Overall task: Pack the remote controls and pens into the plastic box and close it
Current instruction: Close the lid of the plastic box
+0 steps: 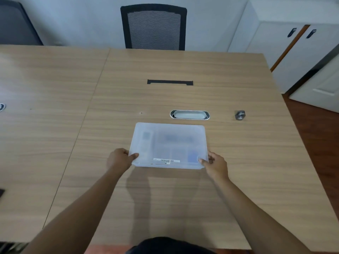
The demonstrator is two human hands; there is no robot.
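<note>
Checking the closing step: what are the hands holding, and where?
Both grip the plastic box at its near corners: left hand near-left, right hand near-right.

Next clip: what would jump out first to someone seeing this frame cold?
The translucent plastic box sits lidded at the table's centre, with blurry shapes of its contents showing through the lid. The left hand and right hand grip its two near corners. Beyond it lie an oval metal grommet set in the wooden table and an empty black mesh chair at the far side.
</note>
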